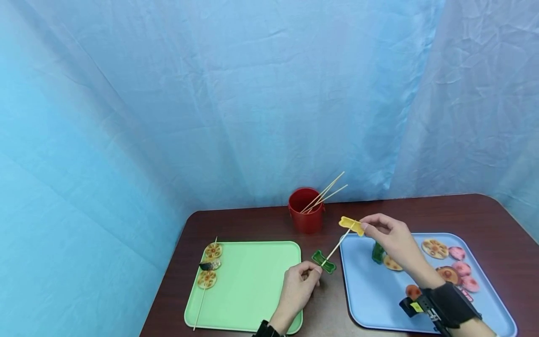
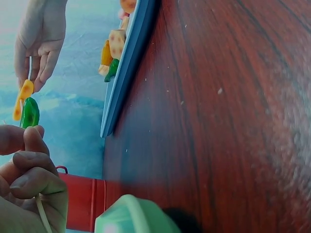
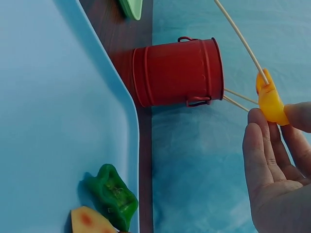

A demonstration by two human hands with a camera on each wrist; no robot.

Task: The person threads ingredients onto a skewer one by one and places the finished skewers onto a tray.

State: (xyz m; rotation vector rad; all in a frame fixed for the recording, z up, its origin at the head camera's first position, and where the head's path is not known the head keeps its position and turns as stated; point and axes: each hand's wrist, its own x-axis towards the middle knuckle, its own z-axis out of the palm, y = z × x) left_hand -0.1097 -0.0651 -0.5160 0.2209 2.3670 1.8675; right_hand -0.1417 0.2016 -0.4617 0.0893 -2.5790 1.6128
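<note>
My left hand grips a thin wooden skewer just below a green pepper piece threaded on it. In the left wrist view the skewer's lower end runs under my curled fingers. At the skewer's upper end, my right hand pinches a yellow pepper piece between thumb and fingertips. The right wrist view shows the stick meeting this yellow piece; whether the tip passes through is hidden. Both hands are raised between the green tray and the blue tray.
A finished-looking skewer with lotus root slices lies along the green tray's left side. Behind stands a red bucket with several skewers. On the blue tray are another green pepper piece, a lotus slice, pink pieces and a mushroom-like piece.
</note>
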